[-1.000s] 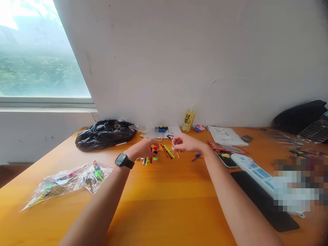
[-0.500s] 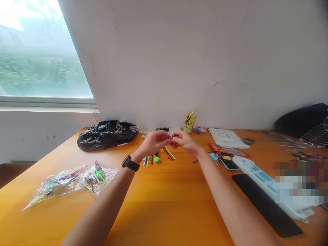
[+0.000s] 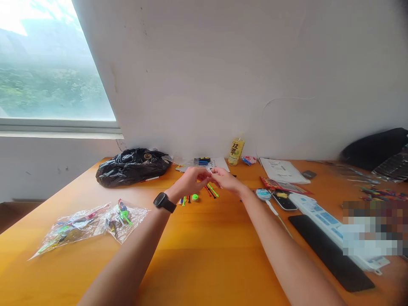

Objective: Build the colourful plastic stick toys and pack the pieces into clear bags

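Note:
My left hand (image 3: pixel 190 180), with a black watch (image 3: pixel 164 202) on its wrist, and my right hand (image 3: pixel 225 178) meet fingertip to fingertip above the orange table (image 3: pixel 204 255). Both pinch a small pale piece between them, too small to name. Just below them lie several thin coloured sticks (image 3: pixel 210 190) in green, red and black, and a small green round part (image 3: pixel 194 197).
A black plastic bag (image 3: pixel 132 166) lies at the back left, clear bags of coloured parts (image 3: pixel 92 223) at the left. A yellow carton (image 3: pixel 236 151), papers (image 3: pixel 282 170), a phone (image 3: pixel 284 202), a white power strip (image 3: pixel 331 225) and a black pad (image 3: pixel 331 250) sit right.
My hands came together from apart on the table, rose with a thin pale stick, then dropped a little lower while staying joined. The view shifted slightly.

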### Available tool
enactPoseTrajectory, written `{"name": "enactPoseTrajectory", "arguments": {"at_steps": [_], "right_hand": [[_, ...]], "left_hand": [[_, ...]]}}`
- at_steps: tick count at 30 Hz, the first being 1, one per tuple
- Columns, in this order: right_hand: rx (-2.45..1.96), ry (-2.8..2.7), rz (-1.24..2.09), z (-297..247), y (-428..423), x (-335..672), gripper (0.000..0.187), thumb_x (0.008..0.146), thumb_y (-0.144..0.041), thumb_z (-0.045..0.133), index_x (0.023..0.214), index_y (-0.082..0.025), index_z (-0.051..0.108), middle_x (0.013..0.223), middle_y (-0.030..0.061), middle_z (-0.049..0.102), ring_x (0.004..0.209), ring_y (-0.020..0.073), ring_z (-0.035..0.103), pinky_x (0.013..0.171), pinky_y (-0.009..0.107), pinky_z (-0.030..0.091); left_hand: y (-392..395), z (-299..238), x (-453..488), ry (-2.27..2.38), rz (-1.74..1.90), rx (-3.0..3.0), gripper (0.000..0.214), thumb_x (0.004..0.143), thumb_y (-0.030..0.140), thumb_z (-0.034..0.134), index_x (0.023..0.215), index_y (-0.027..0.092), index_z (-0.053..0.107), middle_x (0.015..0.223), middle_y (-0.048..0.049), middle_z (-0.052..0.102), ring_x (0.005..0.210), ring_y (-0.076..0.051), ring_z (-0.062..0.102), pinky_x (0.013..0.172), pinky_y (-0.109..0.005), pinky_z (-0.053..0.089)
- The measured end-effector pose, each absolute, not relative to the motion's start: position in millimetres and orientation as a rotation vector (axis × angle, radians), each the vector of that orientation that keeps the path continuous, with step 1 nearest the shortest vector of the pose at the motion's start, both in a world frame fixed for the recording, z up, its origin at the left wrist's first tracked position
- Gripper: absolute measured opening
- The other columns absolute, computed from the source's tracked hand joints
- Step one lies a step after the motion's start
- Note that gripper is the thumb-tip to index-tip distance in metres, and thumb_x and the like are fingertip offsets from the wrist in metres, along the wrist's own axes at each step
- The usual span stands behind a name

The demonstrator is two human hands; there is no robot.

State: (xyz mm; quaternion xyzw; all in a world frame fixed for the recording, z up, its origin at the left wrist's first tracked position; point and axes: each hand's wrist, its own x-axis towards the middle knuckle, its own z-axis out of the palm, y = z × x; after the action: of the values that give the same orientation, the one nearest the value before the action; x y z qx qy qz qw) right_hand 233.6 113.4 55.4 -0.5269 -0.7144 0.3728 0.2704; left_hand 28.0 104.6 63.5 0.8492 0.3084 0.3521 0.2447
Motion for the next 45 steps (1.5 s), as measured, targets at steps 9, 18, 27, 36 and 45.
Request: {"name": "enactPoseTrajectory", "arguments": {"at_steps": [9,18,27,36,45], "right_hand": [[-1.777,-2.093,0.774,39,123,260,0.017,0.091,-0.033,0.066,0.101,-0.018,0.065,0.086,0.0049,0.069,0.074,0.0167,0.059,0.063,0.025,0.039],[-1.998,-2.262,0.876,77,116,359,0.050,0.055,-0.033,0.094,0.099,-0.021,0.073,0.099,0.0048,0.075,0.084,0.0225,0.069,0.068,0.028,0.047],[-2.151,-2.177,0.781,69,119,364,0.036,0.058,-0.024,0.090,0.090,-0.022,0.073,0.092,0.0031,0.076,0.083,0.0220,0.070,0.068,0.028,0.046],[-2.232,-2.034,0.457,49,130,356,0.035,0.077,-0.040,0.080,0.101,-0.020,0.065,0.100,0.0091,0.074,0.081,0.0214,0.069,0.064,0.028,0.043],[-2.244,-2.027,0.441,43,133,349,0.017,0.079,-0.029,0.078,0.088,-0.020,0.067,0.092,0.0086,0.074,0.076,0.0202,0.068,0.064,0.029,0.045]], "left_hand": [[113,34,25,1.169,0.812,2.558,0.017,0.092,0.023,0.067,0.102,0.024,0.080,0.096,-0.0073,0.076,0.103,-0.027,0.066,0.091,-0.034,0.049],[116,29,20,1.338,0.680,2.577,0.017,0.089,0.024,0.069,0.101,0.025,0.081,0.096,-0.0077,0.077,0.104,-0.028,0.067,0.087,-0.034,0.049],[121,24,17,1.356,0.716,2.564,0.016,0.092,0.032,0.067,0.100,0.026,0.080,0.095,-0.0063,0.078,0.092,-0.024,0.070,0.083,-0.030,0.050],[124,21,17,1.347,0.729,2.535,0.017,0.091,0.034,0.068,0.097,0.024,0.080,0.094,-0.0072,0.077,0.095,-0.025,0.070,0.084,-0.030,0.051],[119,29,12,1.248,0.663,2.508,0.030,0.086,0.038,0.071,0.111,0.024,0.077,0.098,-0.0070,0.077,0.088,-0.024,0.071,0.074,-0.027,0.051]]}}
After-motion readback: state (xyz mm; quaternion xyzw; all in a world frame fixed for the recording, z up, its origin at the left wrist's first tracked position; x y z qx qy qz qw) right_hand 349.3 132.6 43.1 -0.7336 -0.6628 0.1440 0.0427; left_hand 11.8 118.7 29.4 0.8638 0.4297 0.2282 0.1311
